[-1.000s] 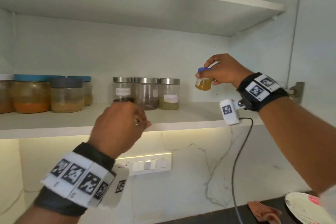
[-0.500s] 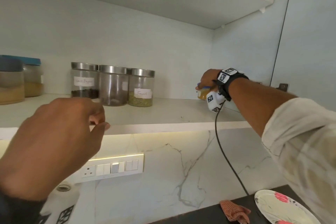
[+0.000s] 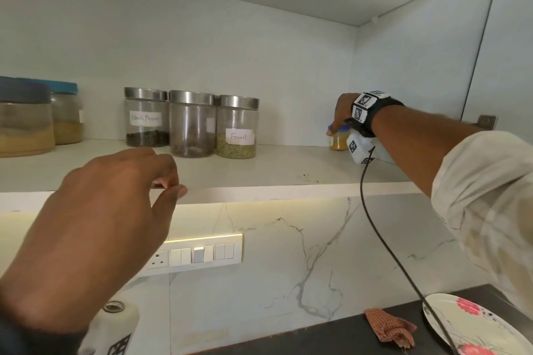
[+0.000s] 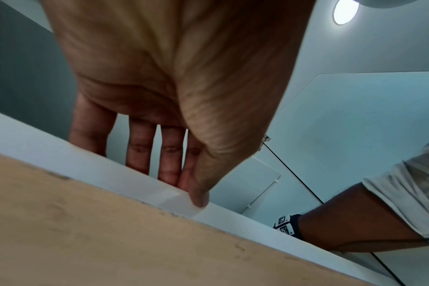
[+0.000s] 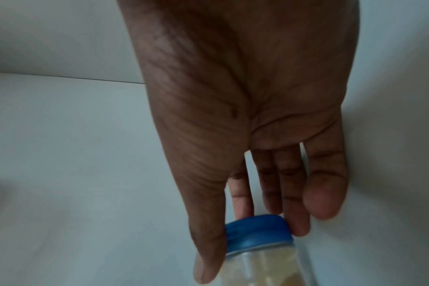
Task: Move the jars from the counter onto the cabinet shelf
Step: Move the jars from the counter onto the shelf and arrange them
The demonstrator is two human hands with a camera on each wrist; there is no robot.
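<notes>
A small jar (image 3: 338,141) with a blue lid (image 5: 257,234) and yellow contents stands far back at the right end of the cabinet shelf (image 3: 288,170). My right hand (image 3: 334,127) reaches in over it and pinches the lid from above, thumb on one side, fingers behind it. The right wrist view shows the right hand (image 5: 252,238) on the lid, close to the cabinet's side wall. My left hand (image 3: 170,186) holds nothing. Its fingers (image 4: 167,170) lie over the shelf's front edge and the thumb touches the front face.
Three steel-lidded glass jars stand mid-shelf: black pepper (image 3: 146,121), an unlabelled one (image 3: 191,127), fennel (image 3: 237,130). Plastic jars (image 3: 26,124) sit at the left. A black cable (image 3: 375,228) hangs from my right wrist. Below are a switch panel (image 3: 199,253), a cloth (image 3: 389,328) and a plate (image 3: 473,323).
My right hand carried the small jar from the air in front of the shelf down and back into its right corner. My left hand moved to the shelf's front edge.
</notes>
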